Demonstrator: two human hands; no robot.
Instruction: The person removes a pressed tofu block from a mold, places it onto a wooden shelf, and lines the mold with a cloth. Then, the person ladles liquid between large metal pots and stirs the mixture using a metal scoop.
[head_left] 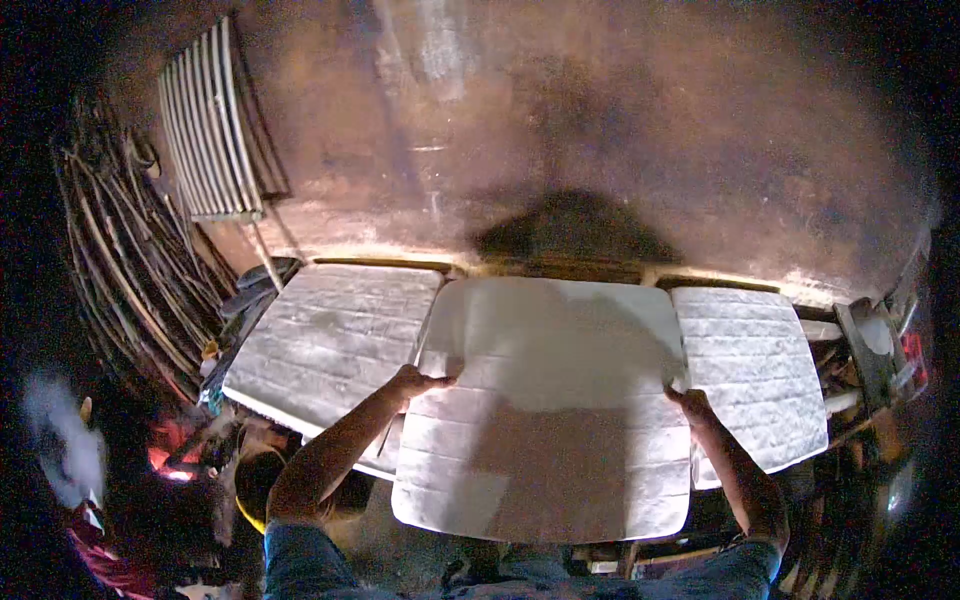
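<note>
From the head view, we see a big white middle pad (555, 445) right in front of us, between two other pads. Our left hand (420, 382) has its grip on the left edge, with the thumb on top. Our right hand (686, 400) has its grip on the right edge. Most of the fingers are hidden, so we cannot tell how they bend under it. The far part of the middle pad looks smooth, and the near part has lines across it. A left pad (330, 330) with lines lies just beside it, and a right pad (750, 380) with lines lies on the other side. We cannot tell if the middle pad touches what is under it. Behind the pads is a brown wall (780, 130) with a dark round shadow (575, 230) low down. A panel of pale bars (208, 125) stands up at the far left, near a big bunch of long sticks (120, 265). Dark blue sleeves (305, 562) cover our upper arms.
</note>
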